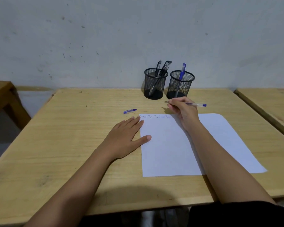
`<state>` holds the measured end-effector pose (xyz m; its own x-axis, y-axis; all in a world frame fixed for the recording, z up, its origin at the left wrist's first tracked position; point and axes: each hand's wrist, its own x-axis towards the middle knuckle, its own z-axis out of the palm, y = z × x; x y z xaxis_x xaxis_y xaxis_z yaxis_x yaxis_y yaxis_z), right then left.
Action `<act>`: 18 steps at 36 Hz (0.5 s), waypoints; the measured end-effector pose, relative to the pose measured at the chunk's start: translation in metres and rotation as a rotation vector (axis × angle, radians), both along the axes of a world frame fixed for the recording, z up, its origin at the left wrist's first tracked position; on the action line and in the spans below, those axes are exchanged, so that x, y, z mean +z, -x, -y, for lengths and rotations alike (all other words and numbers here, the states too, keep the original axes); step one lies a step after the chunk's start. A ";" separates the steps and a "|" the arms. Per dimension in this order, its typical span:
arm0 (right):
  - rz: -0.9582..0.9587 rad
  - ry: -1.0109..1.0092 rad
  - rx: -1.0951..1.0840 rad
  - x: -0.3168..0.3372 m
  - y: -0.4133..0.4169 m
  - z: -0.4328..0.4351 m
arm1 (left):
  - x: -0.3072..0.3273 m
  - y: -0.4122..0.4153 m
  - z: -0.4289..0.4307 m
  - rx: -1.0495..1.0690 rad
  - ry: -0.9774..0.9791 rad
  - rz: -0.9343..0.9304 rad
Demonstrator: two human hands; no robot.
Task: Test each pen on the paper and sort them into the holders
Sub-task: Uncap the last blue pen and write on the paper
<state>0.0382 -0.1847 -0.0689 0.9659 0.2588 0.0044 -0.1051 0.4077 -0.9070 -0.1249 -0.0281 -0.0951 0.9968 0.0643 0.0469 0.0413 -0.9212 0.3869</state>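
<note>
**A:** Right hand point(183, 110) is up at the far side, fingers curled round an uncapped pen point(195, 104). The blue end sticks out to the right and the tip points left.

**B:** And that tip sits past the far edge of the paper point(170, 153), over bare bench point(72, 128), just near of the right holder point(180, 86). I cannot tell whether it touches the wood.

**A:** The left hand point(125, 136) holds nothing. It lies flat with straight fingers, palm down on the bench at the paper's left edge. The fingertips reach the far-left corner of the sheet and the thumb rests on its left margin.

**B:** The cap point(129, 111) lies on its side on the bench, just beyond those left fingertips and well left of the pen.

**A:** A line of writing point(155, 116) runs along the sheet's far edge, between the two hands.

**B:** At the far edge of the bench, the two mesh holders stand side by side against the wall. The left holder point(155, 84) carries black pens point(162, 68), leaning. The right one has a single blue pen point(182, 71), capped end up.

**A:** The right forearm crosses the sheet from the near side.
</note>
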 end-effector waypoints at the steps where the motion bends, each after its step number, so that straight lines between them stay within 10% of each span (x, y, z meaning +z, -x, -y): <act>1: 0.015 0.023 0.003 0.002 0.001 0.000 | 0.001 0.000 0.000 0.005 0.025 0.020; 7: 0.040 0.093 0.041 0.016 0.010 -0.001 | 0.008 -0.010 -0.010 0.156 0.467 0.263; 18: 0.041 0.132 0.095 0.030 0.027 0.003 | 0.014 -0.045 -0.033 0.316 0.201 0.211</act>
<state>0.0113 -0.1882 -0.0389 0.9366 0.3503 0.0028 -0.0998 0.2745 -0.9564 -0.0801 0.0046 -0.0813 0.8964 0.3940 0.2031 0.2101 -0.7812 0.5879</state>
